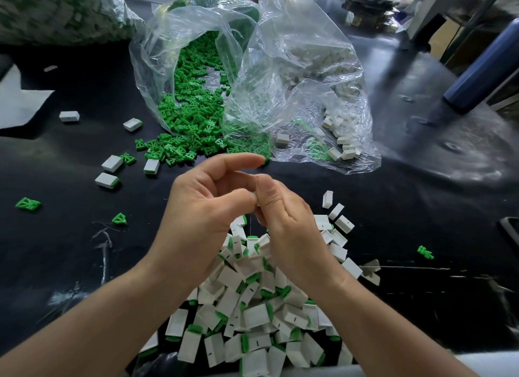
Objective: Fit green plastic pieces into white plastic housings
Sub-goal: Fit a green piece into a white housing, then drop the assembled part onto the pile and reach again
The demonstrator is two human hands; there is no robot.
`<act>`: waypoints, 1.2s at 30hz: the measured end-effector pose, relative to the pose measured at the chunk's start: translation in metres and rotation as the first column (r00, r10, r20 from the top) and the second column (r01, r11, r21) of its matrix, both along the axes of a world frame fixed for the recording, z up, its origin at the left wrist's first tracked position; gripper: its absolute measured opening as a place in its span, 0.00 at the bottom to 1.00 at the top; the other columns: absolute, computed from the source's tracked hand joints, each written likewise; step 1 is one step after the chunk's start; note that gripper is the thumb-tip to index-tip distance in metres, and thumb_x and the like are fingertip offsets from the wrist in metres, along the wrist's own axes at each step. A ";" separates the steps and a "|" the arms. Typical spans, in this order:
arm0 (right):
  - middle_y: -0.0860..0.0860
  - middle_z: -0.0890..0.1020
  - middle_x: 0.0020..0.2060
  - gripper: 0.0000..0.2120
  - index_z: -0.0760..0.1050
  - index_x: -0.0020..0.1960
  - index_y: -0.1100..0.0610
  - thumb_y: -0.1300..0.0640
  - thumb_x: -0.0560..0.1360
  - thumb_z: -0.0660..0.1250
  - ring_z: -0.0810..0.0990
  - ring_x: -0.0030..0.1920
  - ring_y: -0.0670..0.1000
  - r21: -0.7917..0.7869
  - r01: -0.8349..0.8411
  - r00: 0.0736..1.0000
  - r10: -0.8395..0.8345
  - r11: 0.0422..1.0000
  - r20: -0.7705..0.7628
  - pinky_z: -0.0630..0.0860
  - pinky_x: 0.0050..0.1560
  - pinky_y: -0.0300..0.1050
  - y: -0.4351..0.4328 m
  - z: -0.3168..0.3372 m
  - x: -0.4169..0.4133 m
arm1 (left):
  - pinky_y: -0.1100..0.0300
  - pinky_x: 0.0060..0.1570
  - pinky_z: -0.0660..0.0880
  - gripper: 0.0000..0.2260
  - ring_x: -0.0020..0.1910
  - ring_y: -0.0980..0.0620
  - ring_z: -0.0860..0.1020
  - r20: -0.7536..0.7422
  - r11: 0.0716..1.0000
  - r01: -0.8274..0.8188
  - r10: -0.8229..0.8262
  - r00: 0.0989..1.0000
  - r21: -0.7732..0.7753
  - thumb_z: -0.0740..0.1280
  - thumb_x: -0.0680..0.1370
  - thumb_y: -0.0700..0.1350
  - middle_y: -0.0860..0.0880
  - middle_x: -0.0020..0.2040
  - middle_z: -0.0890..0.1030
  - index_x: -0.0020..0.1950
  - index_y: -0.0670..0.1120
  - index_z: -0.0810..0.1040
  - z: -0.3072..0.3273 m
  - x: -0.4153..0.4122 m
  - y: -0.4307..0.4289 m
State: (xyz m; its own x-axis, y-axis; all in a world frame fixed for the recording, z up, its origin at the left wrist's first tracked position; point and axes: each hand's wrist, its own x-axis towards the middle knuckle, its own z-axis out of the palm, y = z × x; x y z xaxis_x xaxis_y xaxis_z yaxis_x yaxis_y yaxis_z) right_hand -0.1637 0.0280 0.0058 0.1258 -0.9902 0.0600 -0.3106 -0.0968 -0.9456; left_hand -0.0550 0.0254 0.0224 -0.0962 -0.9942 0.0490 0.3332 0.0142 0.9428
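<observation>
Beneath the fingers lies a heap of filled white housings [254, 315]. The left hand [202, 211] and right hand [283, 225] meet with fingers curled; what they pinch is hidden. Just beyond the fingers, nearer the left hand, green pieces [193, 123] spill from a clear bag [157, 53].

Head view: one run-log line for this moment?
hands: left hand and right hand touching, fingers curled, contents hidden | below: pile of green-fitted white plastic housings | supply: open clear bag of green plastic pieces

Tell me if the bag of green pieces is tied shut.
No, the bag lies open, green pieces spilling onto the table.
</observation>
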 end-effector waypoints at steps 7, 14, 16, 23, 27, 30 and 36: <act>0.44 0.68 0.22 0.28 0.77 0.27 0.50 0.40 0.76 0.49 0.65 0.26 0.41 0.125 -0.080 0.971 0.049 0.989 0.233 0.63 0.28 0.31 -0.005 0.005 -0.009 | 0.64 0.29 0.76 0.20 0.29 0.51 0.80 -0.024 0.995 0.069 -0.068 0.997 0.066 0.73 0.59 0.33 0.46 0.34 0.83 0.50 0.42 0.78 0.001 0.005 -0.004; 0.45 0.72 0.21 0.27 0.76 0.30 0.56 0.38 0.72 0.52 0.68 0.24 0.41 0.120 -0.013 0.999 0.009 0.993 0.032 0.66 0.30 0.34 -0.016 0.011 -0.028 | 0.67 0.34 0.76 0.20 0.31 0.54 0.80 0.039 0.995 0.030 -0.034 0.999 0.097 0.71 0.57 0.44 0.48 0.33 0.83 0.48 0.46 0.79 0.000 0.005 -0.006; 0.46 0.74 0.24 0.22 0.76 0.31 0.54 0.41 0.74 0.57 0.70 0.27 0.42 0.049 0.120 0.989 -0.115 0.992 -0.091 0.68 0.34 0.40 -0.023 0.010 -0.043 | 0.68 0.34 0.76 0.19 0.32 0.55 0.81 0.058 0.995 0.026 -0.032 0.998 0.093 0.72 0.55 0.44 0.48 0.33 0.83 0.46 0.47 0.80 0.000 0.007 -0.007; 0.40 0.74 0.30 0.08 0.74 0.37 0.47 0.48 0.75 0.64 0.72 0.34 0.42 -0.158 0.348 0.768 -0.377 0.924 -0.518 0.62 0.34 0.38 -0.046 0.007 -0.090 | 0.70 0.36 0.75 0.19 0.38 0.57 0.82 0.241 0.980 0.196 -0.201 0.949 0.047 0.78 0.55 0.51 0.47 0.38 0.85 0.45 0.49 0.83 0.003 0.006 0.001; 0.44 0.78 0.36 0.07 0.79 0.46 0.48 0.47 0.73 0.65 0.76 0.43 0.48 -0.055 0.348 0.701 -0.299 0.936 -0.648 0.69 0.45 0.41 -0.048 0.001 -0.101 | 0.67 0.38 0.78 0.13 0.37 0.57 0.82 0.215 0.995 0.033 -0.054 0.975 0.098 0.70 0.60 0.48 0.49 0.35 0.84 0.44 0.49 0.80 0.002 0.009 -0.008; 0.44 0.77 0.37 0.07 0.78 0.45 0.47 0.45 0.71 0.66 0.76 0.45 0.48 0.034 0.316 0.669 -0.198 0.948 -0.716 0.70 0.47 0.42 -0.048 -0.001 -0.098 | 0.63 0.41 0.78 0.11 0.37 0.57 0.83 0.230 0.995 -0.009 -0.014 0.973 0.097 0.69 0.63 0.44 0.50 0.35 0.84 0.45 0.48 0.80 0.003 0.012 -0.010; 0.42 0.76 0.36 0.05 0.79 0.47 0.48 0.54 0.72 0.67 0.75 0.42 0.46 -0.027 0.273 0.661 -0.207 0.962 -0.721 0.68 0.46 0.38 -0.048 -0.005 -0.094 | 0.63 0.41 0.78 0.08 0.38 0.56 0.83 0.221 0.995 -0.033 0.013 0.975 0.089 0.70 0.67 0.40 0.50 0.35 0.84 0.44 0.48 0.80 0.001 0.015 -0.013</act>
State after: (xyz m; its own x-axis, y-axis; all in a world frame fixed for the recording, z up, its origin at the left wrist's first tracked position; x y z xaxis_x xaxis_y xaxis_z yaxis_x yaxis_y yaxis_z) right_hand -0.2576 -0.0203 0.0008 -0.1448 -0.9892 -0.0227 -0.8930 0.1405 -0.4277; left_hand -0.0405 0.0122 0.0238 -0.0713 -0.9955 -0.0619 0.1181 -0.0700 0.9905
